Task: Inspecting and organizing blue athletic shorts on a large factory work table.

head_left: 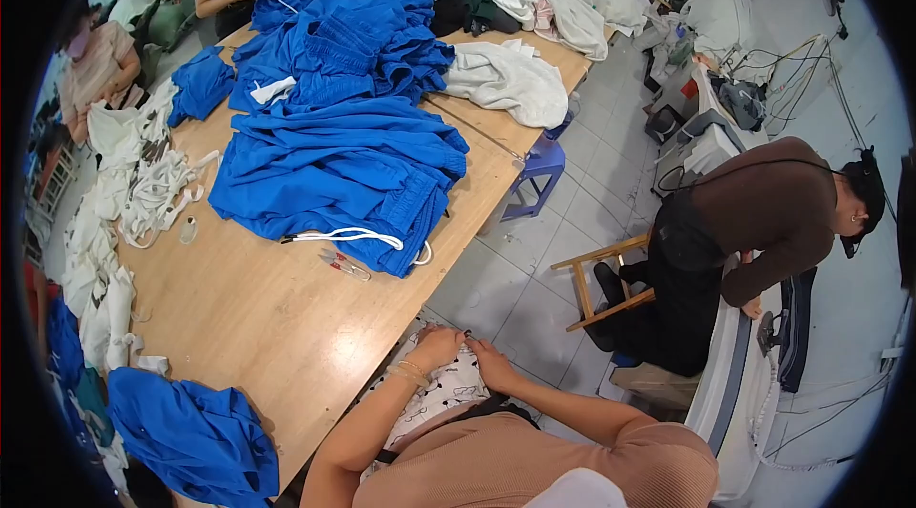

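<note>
Blue garments point(329, 165) lie heaped near the table's point(243, 312) right edge; one looks corded, others unclear. I cannot tell whether left hand point(440, 347) or right hand point(491, 365) grips anything.

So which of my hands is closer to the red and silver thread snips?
Your left hand. It's off the wooden table, to the right of the thread snips and nearer your body; your right hand is beside it, farther right.

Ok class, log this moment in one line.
left hand, right hand: close together over white patterned fabric | grip: unclear | light wooden table: blue cloth garments, red-and-silver snips
</note>
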Available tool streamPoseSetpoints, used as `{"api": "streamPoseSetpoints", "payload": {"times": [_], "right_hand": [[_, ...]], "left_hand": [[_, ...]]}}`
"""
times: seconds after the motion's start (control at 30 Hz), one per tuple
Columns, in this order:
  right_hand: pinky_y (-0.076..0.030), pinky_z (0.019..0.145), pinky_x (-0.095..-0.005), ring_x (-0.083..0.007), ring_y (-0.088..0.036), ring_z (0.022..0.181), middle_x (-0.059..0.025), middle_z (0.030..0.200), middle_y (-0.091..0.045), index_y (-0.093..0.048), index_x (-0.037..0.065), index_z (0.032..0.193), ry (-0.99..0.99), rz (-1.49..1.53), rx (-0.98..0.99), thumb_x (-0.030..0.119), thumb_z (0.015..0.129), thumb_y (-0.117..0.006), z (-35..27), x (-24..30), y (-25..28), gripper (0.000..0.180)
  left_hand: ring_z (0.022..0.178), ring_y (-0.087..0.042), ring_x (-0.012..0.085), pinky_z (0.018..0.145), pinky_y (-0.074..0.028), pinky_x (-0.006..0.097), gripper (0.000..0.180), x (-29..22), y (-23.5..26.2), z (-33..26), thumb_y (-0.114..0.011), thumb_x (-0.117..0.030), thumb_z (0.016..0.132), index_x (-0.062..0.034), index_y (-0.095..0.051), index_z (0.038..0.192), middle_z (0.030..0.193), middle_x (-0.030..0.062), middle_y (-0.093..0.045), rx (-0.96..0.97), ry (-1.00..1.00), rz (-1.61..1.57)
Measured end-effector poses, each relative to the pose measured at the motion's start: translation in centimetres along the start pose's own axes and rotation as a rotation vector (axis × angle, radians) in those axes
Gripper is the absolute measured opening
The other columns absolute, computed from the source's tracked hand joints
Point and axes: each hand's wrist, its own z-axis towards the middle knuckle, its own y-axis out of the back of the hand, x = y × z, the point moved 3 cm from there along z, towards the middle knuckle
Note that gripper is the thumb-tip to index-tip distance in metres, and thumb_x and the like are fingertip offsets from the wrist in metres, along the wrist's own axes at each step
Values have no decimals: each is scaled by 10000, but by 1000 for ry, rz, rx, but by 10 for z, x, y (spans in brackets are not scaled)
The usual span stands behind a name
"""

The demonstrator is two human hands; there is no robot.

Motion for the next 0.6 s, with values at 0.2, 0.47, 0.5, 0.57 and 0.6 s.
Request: {"api": "streamPoseSetpoints", "payload": {"times": [0.2,0.47,0.5,0.57,0.6], "right_hand": [[-417,900,-437,-372,-485,1102,-171,1127,-498,-433,55,1306,283,107,-54,30,811,-433,3,-16,4,495],[-469,813,-447,-379,-532,1024,-179,1092,-521,-458,53,1290,176,-94,-186,3,783,-432,-5,0,4,511],[-469,813,-447,-379,-532,1024,-179,1092,-521,-458,53,1290,191,-71,-181,3,783,-432,-4,1,5,511],[-423,916,-394,-369,-501,1096,-183,1151,-495,-404,65,1358,71,-31,-71,-11,791,-419,0,-2,4,572],[-423,916,-394,-369,-501,1096,-183,1151,-495,-404,65,1358,88,-13,-69,-11,791,-419,0,-2,4,572]], "left_hand": [[1033,-538,392,957,-362,480,372,19,-22,8,-386,-347,927,-129,-639,1090,1062,187,-616,-131,-78,33],[1102,-492,361,956,-351,498,348,20,-25,10,-411,-351,917,-162,-650,1084,1133,135,-577,-185,20,87],[1102,-492,361,956,-351,498,348,21,-24,10,-411,-351,917,-162,-650,1084,1133,135,-577,-178,31,84],[1102,-494,355,948,-358,495,348,21,-24,9,-410,-351,914,-161,-652,1079,1133,135,-576,-182,7,78],[1102,-494,355,948,-358,495,348,20,-24,9,-410,-351,914,-161,-652,1079,1133,135,-576,-172,11,77]]}}
